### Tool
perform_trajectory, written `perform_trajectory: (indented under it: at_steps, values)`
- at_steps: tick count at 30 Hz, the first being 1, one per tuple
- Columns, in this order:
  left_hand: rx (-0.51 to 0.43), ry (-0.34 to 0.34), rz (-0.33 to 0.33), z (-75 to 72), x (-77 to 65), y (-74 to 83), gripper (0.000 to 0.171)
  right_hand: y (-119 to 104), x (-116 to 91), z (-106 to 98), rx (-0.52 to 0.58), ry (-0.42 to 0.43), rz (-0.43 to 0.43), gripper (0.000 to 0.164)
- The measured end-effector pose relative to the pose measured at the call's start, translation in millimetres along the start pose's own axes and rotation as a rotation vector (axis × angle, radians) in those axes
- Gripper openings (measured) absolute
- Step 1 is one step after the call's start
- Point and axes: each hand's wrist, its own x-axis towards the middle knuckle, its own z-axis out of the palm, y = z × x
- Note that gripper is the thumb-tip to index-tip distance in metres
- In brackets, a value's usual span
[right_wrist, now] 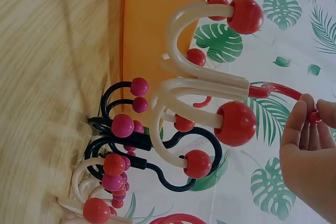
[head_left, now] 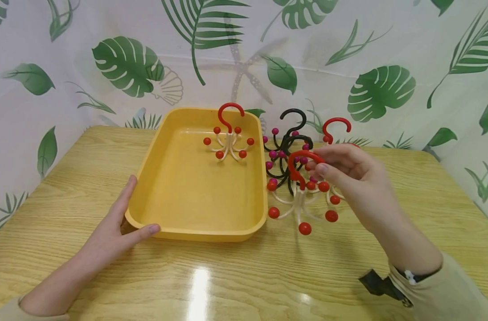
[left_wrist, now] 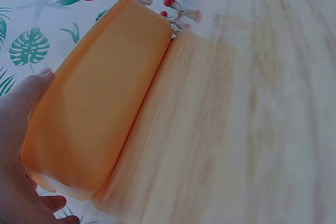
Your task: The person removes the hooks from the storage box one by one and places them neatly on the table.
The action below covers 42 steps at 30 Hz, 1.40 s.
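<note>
My right hand (head_left: 354, 178) pinches the red hook of an octopus-style hanger (head_left: 297, 205), holding it up just right of the yellow tray (head_left: 195, 232). Cream arms with red ball tips hang from that hook; the right wrist view shows thumb and fingertips at the hook's end. At the tray's near left corner, my left hand (head_left: 111, 232) holds on, its thumb along the near rim and its fingers at the left side. A similar red-and-cream hanger (head_left: 229, 145) stands inside the tray, at the far right. Part of the left fingers is hidden behind the tray.
Black hangers with pink ball tips (head_left: 293, 118) stand close together beside the tray's right wall. Behind my right hand is another red-hooked hanger (head_left: 337, 122), partly covered. The wooden table (head_left: 147, 281) ends at a leaf-print backdrop (head_left: 308, 67).
</note>
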Motion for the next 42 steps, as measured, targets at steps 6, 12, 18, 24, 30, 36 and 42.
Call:
perform_trajectory:
  at_steps: [6, 12, 18, 24, 30, 36, 42]
  values:
    - [-0.006, -0.001, -0.006, -0.3, -0.4, 0.3, 0.103, 1.9, -1.2, -0.8, -0.047, 0.012, 0.032, 0.029]
    - [0.0, -0.001, -0.006, -0.4, 0.2, 0.0, 0.103, 7.8, -1.6, 0.1, -0.127, -0.007, 0.08, 0.031]
    - [0.006, 0.002, -0.004, -0.3, 0.4, 0.6, 0.103, 17.4, -0.2, 2.4, -0.119, -0.035, 0.1, 0.03]
    - [0.001, 0.004, -0.009, 0.1, 0.0, 0.8, 0.102, 26.5, 1.5, 4.7, -0.029, -0.057, 0.106, 0.029]
    - [0.0, 0.004, -0.012, 0.2, 0.0, 0.7, 0.102, 32.8, 2.3, 7.4, 0.007, -0.054, 0.149, 0.03]
    - [-0.016, -0.001, -0.011, -0.6, 0.2, 1.1, 0.103, 37.7, 2.6, 9.2, -0.005, -0.048, 0.163, 0.03]
    - [-0.014, 0.0, -0.009, -0.8, 0.0, 0.8, 0.103, 39.4, 1.8, 8.7, -0.038, -0.044, 0.154, 0.03]
